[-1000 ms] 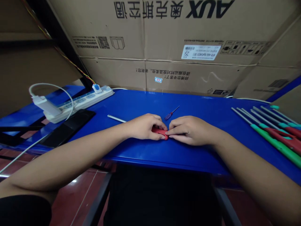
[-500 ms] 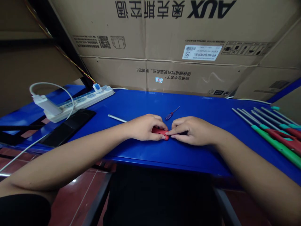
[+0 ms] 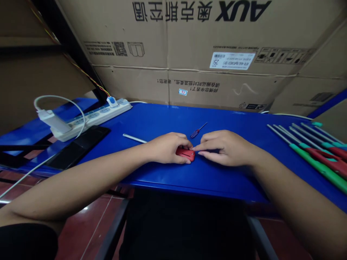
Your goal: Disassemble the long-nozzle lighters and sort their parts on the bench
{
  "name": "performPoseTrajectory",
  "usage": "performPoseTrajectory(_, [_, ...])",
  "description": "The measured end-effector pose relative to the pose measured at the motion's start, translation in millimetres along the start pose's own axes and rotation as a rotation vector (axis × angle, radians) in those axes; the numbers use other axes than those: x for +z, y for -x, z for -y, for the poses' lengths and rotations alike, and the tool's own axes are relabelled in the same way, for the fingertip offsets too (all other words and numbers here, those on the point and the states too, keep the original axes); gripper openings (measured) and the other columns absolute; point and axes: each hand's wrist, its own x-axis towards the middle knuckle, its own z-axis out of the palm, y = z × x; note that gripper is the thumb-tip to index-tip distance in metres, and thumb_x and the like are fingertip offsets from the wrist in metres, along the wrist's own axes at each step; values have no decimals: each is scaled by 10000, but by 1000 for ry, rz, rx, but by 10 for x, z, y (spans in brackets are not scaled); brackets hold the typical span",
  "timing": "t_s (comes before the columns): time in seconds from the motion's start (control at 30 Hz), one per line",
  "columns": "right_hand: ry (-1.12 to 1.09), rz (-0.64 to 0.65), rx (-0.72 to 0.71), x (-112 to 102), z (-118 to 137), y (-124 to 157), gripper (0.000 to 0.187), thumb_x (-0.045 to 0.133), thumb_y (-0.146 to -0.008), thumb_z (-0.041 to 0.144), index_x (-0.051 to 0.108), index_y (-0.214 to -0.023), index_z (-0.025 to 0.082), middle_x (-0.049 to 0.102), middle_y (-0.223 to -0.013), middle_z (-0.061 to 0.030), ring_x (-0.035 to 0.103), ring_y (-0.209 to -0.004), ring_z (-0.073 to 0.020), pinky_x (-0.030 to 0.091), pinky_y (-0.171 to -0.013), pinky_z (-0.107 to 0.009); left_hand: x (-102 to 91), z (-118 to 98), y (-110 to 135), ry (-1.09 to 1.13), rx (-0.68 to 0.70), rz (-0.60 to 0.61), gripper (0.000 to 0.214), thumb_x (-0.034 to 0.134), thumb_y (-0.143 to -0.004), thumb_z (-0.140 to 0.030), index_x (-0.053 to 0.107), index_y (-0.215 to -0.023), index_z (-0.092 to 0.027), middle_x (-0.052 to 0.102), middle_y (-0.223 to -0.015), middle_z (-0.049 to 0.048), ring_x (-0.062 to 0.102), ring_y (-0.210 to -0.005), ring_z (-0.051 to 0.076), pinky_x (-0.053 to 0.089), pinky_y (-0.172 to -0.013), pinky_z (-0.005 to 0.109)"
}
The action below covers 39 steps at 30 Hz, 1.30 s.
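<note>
Left hand (image 3: 168,148) pinches the long, red plastic handle (image 3: 185,154); right hand (image 3: 226,148) curls near its end, whether pinching anything, I can't tell.

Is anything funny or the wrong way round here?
Yes: the cardboard behind the blue table has its big printing upside down, as if turned over. No spill shows around the red piece under the left hand.
</note>
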Motion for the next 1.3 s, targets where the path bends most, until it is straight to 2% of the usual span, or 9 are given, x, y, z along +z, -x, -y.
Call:
performPoseTrajectory(0.5, [216, 148, -54, 77, 140, -85, 264, 517, -933, 222, 767, -1011, 185, 694, -805, -68, 636, -782, -195, 440, -692, -318, 34, -7, 1, 12, 17, -21, 332, 771, -800, -366, 704, -1060, -170, 665, -962, 49, 638, -877, 174, 478, -796, 272])
performPoseTrajectory(0.6, [184, 90, 19, 33, 39, -80, 280, 497, -952, 246, 752, -1058, 201, 725, -928, -76, 653, -851, -198, 477, -747, -325, 17, -9, 2, 11, 1, -24, 339, 771, -803, -356, 711, -1080, -171, 670, -973, 54, 641, -877, 176, 477, -805, 281])
performPoseTrajectory(0.73, [373, -25, 199, 65, -196, -131, 405, 453, -962, 214, 614, -1327, 144, 683, -1240, -136, 610, -1099, -268, 489, -898, -402, -9, 25, 0, 33, -38, -24, 320, 775, -798, -366, 722, -1062, -194, 677, -1005, 53, 640, -895, 176, 475, -831, 290])
performPoseTrajectory(0.83, [489, 124, 170, 143, -282, -236, 478, 443, -954, 156, 524, -1425, 153, 653, -1305, -141, 613, -1109, -274, 491, -893, -412, -14, 60, -5, 56, -56, -31, 325, 782, -792, -374, 724, -1061, -200, 681, -1014, 50, 642, -915, 177, 472, -839, 287])
performPoseTrajectory(0.97, [583, 262, 119, 74, -284, -338, 411, 481, -915, 111, 649, -1282, 184, 707, -1044, -135, 661, -935, -264, 503, -765, -377, -11, 85, -13, 60, -68, -26, 344, 784, -791, -389, 724, -1071, -199, 678, -1002, 48, 637, -909, 173, 467, -837, 283])
performPoseTrajectory(1.07, [412, 85, 175, -158, -241, -330, 350, 495, -909, 125, 673, -1207, 173, 692, -1067, -141, 671, -921, -253, 525, -759, -377, -5, 94, -19, 61, -76, -28, 373, 786, -788, -411, 726, -1086, -195, 671, -993, 52, 632, -896, 172, 464, -827, 280])
performPoseTrajectory(1.17, [-27, -217, 228, -367, -117, -303, 278, 543, -921, 195, 652, -1177, 212, 711, -1037, -87, 689, -919, -223, 561, -817, -387, 7, 108, -24, 51, -50, -52, 381, 784, -794, -411, 729, -1100, -192, 669, -972, 53, 630, -880, 170, 460, -832, 281])
performPoseTrajectory(1.23, [-327, -349, 264, -399, -3, -299, 234, 582, -924, 245, 642, -1151, 237, 717, -995, -57, 706, -876, -204, 587, -800, -380, 17, 122, -25, 45, -32, -71, 383, 779, -800, -408, 730, -1116, -196, 671, -956, 52, 630, -867, 168, 459, -836, 285])
performPoseTrajectory(1.3, [-499, -396, 278, -341, 89, -307, 208, 612, -919, 268, 645, -1121, 233, 719, -1013, -56, 715, -851, -194, 602, -789, -375, 24, 134, -25, 46, -24, -80, 384, 778, -802, -410, 735, -1120, -200, 673, -940, 50, 630, -857, 169, 461, -831, 288])
